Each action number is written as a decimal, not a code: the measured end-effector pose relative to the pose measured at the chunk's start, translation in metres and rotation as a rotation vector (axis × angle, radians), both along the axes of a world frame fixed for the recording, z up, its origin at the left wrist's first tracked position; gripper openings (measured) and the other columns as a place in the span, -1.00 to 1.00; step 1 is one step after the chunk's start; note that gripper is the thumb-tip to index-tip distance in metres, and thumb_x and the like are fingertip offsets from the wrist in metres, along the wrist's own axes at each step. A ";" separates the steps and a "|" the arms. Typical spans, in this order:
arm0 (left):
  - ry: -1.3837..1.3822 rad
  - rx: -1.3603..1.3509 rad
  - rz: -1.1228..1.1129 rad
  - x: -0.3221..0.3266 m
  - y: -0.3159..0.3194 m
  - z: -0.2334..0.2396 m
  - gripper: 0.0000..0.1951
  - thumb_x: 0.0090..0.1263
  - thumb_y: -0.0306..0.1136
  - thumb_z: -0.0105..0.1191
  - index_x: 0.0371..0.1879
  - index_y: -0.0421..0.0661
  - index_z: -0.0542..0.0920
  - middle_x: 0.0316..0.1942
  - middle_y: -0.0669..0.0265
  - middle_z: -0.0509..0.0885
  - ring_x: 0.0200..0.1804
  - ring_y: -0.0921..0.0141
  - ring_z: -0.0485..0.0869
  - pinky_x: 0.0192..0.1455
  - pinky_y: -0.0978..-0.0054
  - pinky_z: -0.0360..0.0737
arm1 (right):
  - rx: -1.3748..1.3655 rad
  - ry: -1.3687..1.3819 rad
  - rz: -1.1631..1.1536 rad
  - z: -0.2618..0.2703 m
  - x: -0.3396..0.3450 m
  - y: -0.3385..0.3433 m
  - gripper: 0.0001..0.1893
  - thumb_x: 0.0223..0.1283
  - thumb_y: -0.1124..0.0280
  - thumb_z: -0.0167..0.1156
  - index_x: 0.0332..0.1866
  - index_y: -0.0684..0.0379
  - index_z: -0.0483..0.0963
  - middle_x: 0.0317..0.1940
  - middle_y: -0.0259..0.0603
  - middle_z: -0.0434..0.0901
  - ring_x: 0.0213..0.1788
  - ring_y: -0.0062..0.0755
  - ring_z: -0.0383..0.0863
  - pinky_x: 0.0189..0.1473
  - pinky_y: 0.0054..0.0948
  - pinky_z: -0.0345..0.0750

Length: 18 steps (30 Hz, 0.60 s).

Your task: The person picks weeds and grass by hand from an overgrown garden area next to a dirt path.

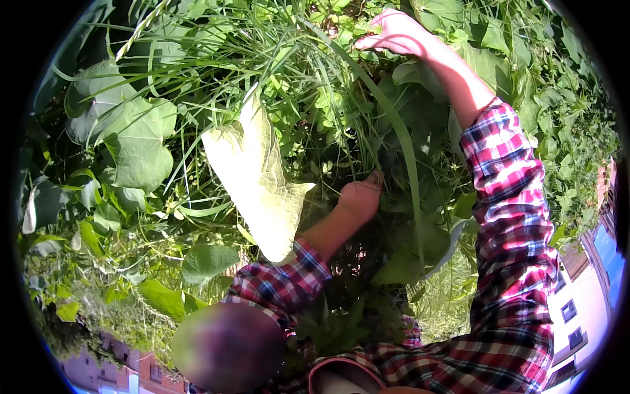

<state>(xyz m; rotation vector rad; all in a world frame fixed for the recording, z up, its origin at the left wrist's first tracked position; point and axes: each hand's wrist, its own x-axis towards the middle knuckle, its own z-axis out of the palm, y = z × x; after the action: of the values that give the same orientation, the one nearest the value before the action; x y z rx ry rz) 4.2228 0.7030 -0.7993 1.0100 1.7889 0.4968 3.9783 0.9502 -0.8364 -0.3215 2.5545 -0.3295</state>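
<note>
My left hand [362, 197], in shade near the middle of the view, has its fingers closed at the lower part of a clump of thin grass stems [357, 147]; blades partly cover the fingertips. My right hand [396, 37] reaches into small-leaved greenery at the top right, its thumb and fingers curved with a gap between them. Whether it pinches a leaf there is unclear. Long green grass blades [236, 59] fan out left of it. A large pale, sunlit leaf [261, 182] hangs left of my left hand, over the forearm. One broad grass blade [401, 133] arches between my arms.
Broad lobed leaves [142, 143] crowd the left side. Dense climbing foliage [561, 123] covers the right. A plaid sleeve [512, 212] brushes past leaves there. A pale building [571, 315] with windows shows at the lower right, and a reddish building [150, 367] at the lower left.
</note>
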 end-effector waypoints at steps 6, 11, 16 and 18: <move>0.066 -0.022 0.014 0.009 -0.022 -0.023 -0.46 0.25 -0.43 -0.18 0.29 -0.15 0.23 0.30 0.17 0.32 -0.21 0.27 0.69 -0.33 0.33 0.63 | -0.152 -0.294 -0.278 0.066 -0.008 -0.009 -0.51 -0.05 -0.01 0.36 -0.35 0.31 0.56 -0.59 -0.11 0.53 -0.47 -0.42 0.49 -0.24 -0.43 0.47; 0.045 -0.055 -0.019 0.001 -0.019 -0.016 -0.44 0.19 -0.46 -0.14 0.26 -0.18 0.28 0.31 0.11 0.29 -0.17 0.30 0.68 -0.28 0.38 0.63 | 0.142 -0.292 -0.006 0.059 0.020 -0.001 -0.54 -0.02 0.06 0.35 -0.20 0.28 0.55 -0.46 -0.03 0.57 -0.32 -0.09 0.58 -0.19 -0.33 0.49; 0.021 -0.109 -0.005 0.004 -0.025 -0.025 -0.41 0.18 -0.44 -0.12 0.29 -0.19 0.24 0.34 0.12 0.25 -0.19 0.29 0.68 -0.29 0.38 0.63 | -0.151 -0.382 -0.116 0.063 0.015 -0.019 -0.60 0.09 0.10 0.27 -0.20 0.27 0.54 -0.43 -0.17 0.58 -0.30 -0.33 0.56 -0.17 -0.38 0.48; 0.130 -0.042 -0.036 0.006 -0.026 -0.025 -0.41 0.18 -0.44 -0.12 0.29 -0.19 0.24 0.34 0.12 0.24 -0.19 0.28 0.68 -0.29 0.37 0.63 | -0.653 -0.381 -0.420 0.067 0.014 -0.016 -0.66 0.20 0.11 0.18 -0.20 0.22 0.54 -0.42 -0.39 0.54 -0.32 -0.64 0.46 -0.22 -0.52 0.44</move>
<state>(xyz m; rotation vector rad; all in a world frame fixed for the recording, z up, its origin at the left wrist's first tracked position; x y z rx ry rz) 4.2288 0.6766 -0.8242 1.0640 1.8841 0.3764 3.9919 0.9338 -0.7697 0.0562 2.0560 -1.2587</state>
